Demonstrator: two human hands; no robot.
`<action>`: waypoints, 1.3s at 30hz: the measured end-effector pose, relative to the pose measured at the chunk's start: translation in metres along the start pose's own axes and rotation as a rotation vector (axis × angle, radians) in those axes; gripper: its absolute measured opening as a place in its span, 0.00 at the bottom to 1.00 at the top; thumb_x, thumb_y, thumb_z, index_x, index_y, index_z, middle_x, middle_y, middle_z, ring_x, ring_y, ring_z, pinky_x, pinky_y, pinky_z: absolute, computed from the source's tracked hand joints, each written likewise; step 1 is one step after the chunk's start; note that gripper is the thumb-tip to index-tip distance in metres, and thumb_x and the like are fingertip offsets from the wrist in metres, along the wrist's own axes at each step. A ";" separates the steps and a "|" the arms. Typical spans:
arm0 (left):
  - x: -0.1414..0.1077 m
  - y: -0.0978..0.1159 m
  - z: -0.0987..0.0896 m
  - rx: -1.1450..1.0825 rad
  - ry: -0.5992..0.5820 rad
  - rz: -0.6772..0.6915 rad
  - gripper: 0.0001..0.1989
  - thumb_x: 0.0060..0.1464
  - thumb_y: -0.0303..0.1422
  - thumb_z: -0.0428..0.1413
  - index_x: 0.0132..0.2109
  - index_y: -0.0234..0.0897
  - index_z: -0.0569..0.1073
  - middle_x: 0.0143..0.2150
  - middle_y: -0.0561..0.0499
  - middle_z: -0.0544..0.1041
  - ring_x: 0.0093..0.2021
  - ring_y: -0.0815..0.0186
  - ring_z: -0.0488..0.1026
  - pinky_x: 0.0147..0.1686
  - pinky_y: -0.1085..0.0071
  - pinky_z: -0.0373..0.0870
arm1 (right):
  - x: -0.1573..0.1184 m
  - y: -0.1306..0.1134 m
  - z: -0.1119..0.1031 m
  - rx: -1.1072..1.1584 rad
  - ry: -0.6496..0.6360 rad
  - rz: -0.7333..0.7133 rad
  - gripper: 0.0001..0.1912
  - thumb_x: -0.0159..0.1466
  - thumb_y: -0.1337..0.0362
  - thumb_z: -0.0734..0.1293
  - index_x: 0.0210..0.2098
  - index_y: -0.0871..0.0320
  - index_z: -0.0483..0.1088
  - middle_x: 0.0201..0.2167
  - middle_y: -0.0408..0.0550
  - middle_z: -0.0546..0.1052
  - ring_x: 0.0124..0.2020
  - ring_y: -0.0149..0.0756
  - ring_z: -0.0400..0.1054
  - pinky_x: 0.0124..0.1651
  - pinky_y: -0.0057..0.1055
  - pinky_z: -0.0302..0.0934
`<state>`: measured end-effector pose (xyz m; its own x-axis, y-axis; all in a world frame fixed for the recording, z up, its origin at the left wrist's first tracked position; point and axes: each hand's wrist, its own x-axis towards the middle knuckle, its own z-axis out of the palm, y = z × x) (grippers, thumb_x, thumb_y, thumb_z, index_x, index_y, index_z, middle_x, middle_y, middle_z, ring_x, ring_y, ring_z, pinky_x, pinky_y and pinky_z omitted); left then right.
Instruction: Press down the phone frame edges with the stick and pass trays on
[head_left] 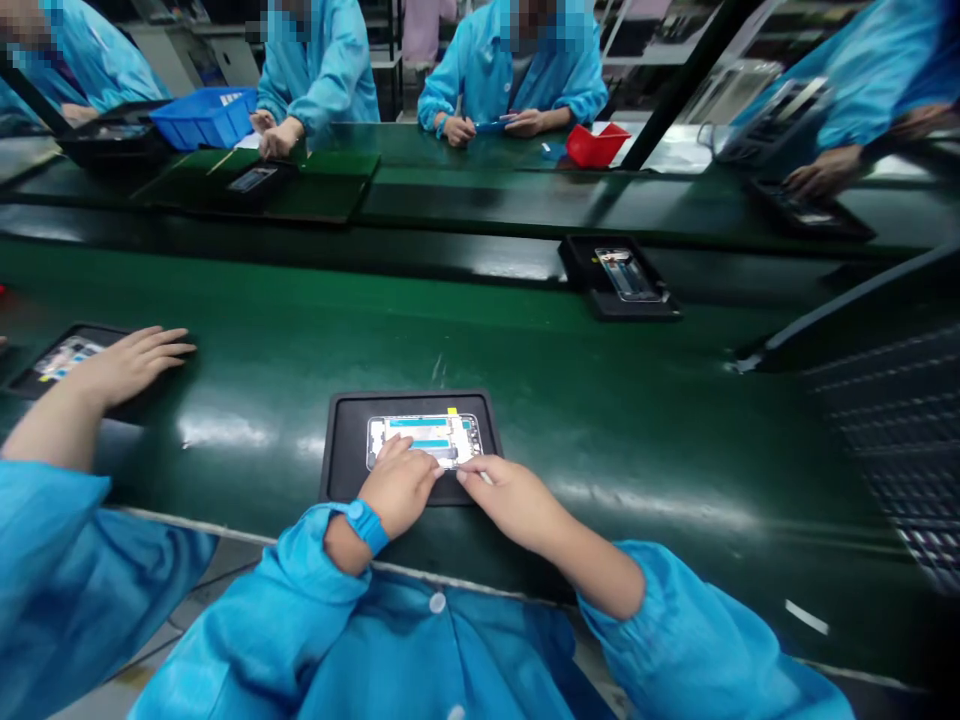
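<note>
In front of me a shallow black tray (341, 450) holds an open phone frame (420, 430), silver with blue strips and a small yellow tab on its top edge. My left hand (401, 485), with a blue band at the wrist, grips the frame's lower left part, its fingers over the face and its thumb by the bottom edge. At the lower right edge of the frame, the thumb and index finger of my right hand (514, 495) are pinched together. Whatever lies between those right fingertips is too small or hidden to make out.
A co-worker's hand (139, 365) rests by another tray on the left. Farther off, a black tray with a phone frame (630, 275) sits on the green bench (675, 420). Across stand a blue bin (202, 120), a red bin (596, 147) and several co-workers.
</note>
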<state>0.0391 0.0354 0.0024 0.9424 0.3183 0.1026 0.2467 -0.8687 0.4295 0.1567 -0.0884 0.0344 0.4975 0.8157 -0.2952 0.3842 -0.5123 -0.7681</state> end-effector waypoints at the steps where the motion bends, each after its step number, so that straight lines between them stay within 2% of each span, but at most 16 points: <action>1: -0.001 0.002 0.001 0.005 0.023 0.015 0.09 0.55 0.31 0.47 0.33 0.39 0.72 0.30 0.52 0.74 0.41 0.61 0.65 0.50 0.59 0.58 | 0.001 0.001 0.000 0.057 0.012 0.049 0.09 0.57 0.62 0.60 0.32 0.54 0.71 0.32 0.43 0.75 0.35 0.35 0.68 0.37 0.29 0.60; 3: -0.001 0.006 0.002 0.009 0.060 0.046 0.09 0.54 0.31 0.47 0.35 0.38 0.72 0.29 0.52 0.73 0.38 0.63 0.66 0.48 0.61 0.60 | 0.003 0.003 0.001 0.180 0.019 0.187 0.09 0.56 0.60 0.61 0.33 0.55 0.70 0.25 0.43 0.74 0.28 0.33 0.68 0.29 0.27 0.60; 6: -0.001 0.014 0.006 0.005 0.107 0.064 0.09 0.54 0.29 0.47 0.34 0.37 0.72 0.26 0.51 0.72 0.34 0.64 0.65 0.43 0.64 0.64 | 0.007 0.004 0.004 0.391 -0.009 0.389 0.13 0.55 0.58 0.62 0.37 0.56 0.68 0.15 0.38 0.67 0.14 0.28 0.60 0.16 0.23 0.52; 8: -0.001 0.018 0.010 0.022 0.152 0.053 0.10 0.54 0.28 0.46 0.32 0.36 0.72 0.25 0.50 0.70 0.33 0.64 0.65 0.41 0.65 0.65 | 0.009 0.003 0.006 0.516 0.001 0.456 0.16 0.53 0.59 0.63 0.40 0.57 0.66 0.12 0.36 0.64 0.11 0.25 0.55 0.12 0.21 0.47; 10: 0.000 0.021 0.014 0.063 0.212 0.048 0.10 0.54 0.28 0.46 0.30 0.35 0.71 0.25 0.49 0.69 0.35 0.63 0.65 0.42 0.64 0.64 | 0.013 0.002 0.007 0.620 0.082 0.473 0.19 0.53 0.60 0.63 0.43 0.57 0.64 0.11 0.35 0.63 0.10 0.25 0.54 0.11 0.20 0.46; 13: 0.001 0.022 0.019 0.134 0.265 0.059 0.07 0.52 0.26 0.48 0.31 0.34 0.70 0.28 0.49 0.70 0.41 0.60 0.63 0.47 0.60 0.61 | 0.018 0.004 0.008 0.775 0.305 0.411 0.22 0.52 0.57 0.64 0.45 0.58 0.62 0.16 0.37 0.67 0.13 0.26 0.59 0.13 0.21 0.51; 15: 0.002 0.023 0.022 0.167 0.257 0.059 0.05 0.51 0.25 0.49 0.32 0.34 0.70 0.29 0.48 0.70 0.43 0.58 0.62 0.49 0.59 0.59 | 0.021 0.008 0.010 0.838 0.457 0.330 0.22 0.53 0.54 0.63 0.44 0.59 0.61 0.23 0.41 0.71 0.18 0.28 0.63 0.18 0.23 0.58; 18: 0.003 0.024 0.022 0.194 0.223 0.047 0.05 0.51 0.25 0.50 0.32 0.35 0.70 0.29 0.49 0.70 0.43 0.59 0.63 0.49 0.59 0.58 | 0.021 0.015 0.014 0.752 0.614 0.200 0.21 0.57 0.51 0.59 0.44 0.59 0.60 0.30 0.46 0.74 0.25 0.31 0.67 0.28 0.30 0.63; 21: 0.004 0.025 0.021 0.209 0.199 0.036 0.05 0.51 0.26 0.50 0.32 0.35 0.70 0.29 0.49 0.71 0.43 0.59 0.63 0.49 0.60 0.58 | 0.018 0.026 0.023 0.605 0.700 0.035 0.17 0.60 0.53 0.57 0.44 0.58 0.60 0.32 0.48 0.74 0.32 0.34 0.69 0.35 0.36 0.63; 24: 0.005 0.025 0.021 0.214 0.183 0.036 0.05 0.51 0.26 0.50 0.31 0.35 0.70 0.29 0.49 0.71 0.43 0.59 0.63 0.50 0.60 0.57 | 0.016 0.035 0.032 0.533 0.740 -0.142 0.13 0.61 0.57 0.56 0.43 0.56 0.60 0.33 0.48 0.75 0.35 0.35 0.69 0.39 0.39 0.63; 29: 0.006 0.025 0.021 0.216 0.154 0.033 0.06 0.51 0.25 0.49 0.32 0.36 0.70 0.30 0.49 0.71 0.43 0.59 0.64 0.50 0.60 0.57 | 0.017 0.041 0.039 0.464 0.756 -0.323 0.10 0.63 0.61 0.54 0.43 0.55 0.58 0.34 0.48 0.75 0.28 0.32 0.69 0.32 0.35 0.65; 35: 0.005 0.025 0.022 0.215 0.132 0.029 0.07 0.51 0.25 0.48 0.33 0.35 0.71 0.30 0.49 0.71 0.44 0.59 0.64 0.50 0.59 0.57 | 0.018 0.041 0.039 0.400 0.743 -0.352 0.10 0.63 0.62 0.55 0.44 0.56 0.57 0.35 0.50 0.75 0.30 0.33 0.70 0.34 0.36 0.65; 39: 0.006 0.025 0.022 0.216 0.129 0.020 0.07 0.51 0.25 0.48 0.33 0.35 0.71 0.30 0.49 0.71 0.44 0.59 0.64 0.50 0.58 0.57 | 0.017 0.040 0.039 0.406 0.725 -0.278 0.09 0.62 0.62 0.55 0.42 0.56 0.58 0.35 0.50 0.75 0.31 0.34 0.70 0.36 0.37 0.64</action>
<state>0.0555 0.0070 -0.0060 0.9143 0.3343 0.2286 0.2841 -0.9317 0.2261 0.1503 -0.0846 -0.0231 0.8517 0.4546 0.2608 0.3273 -0.0728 -0.9421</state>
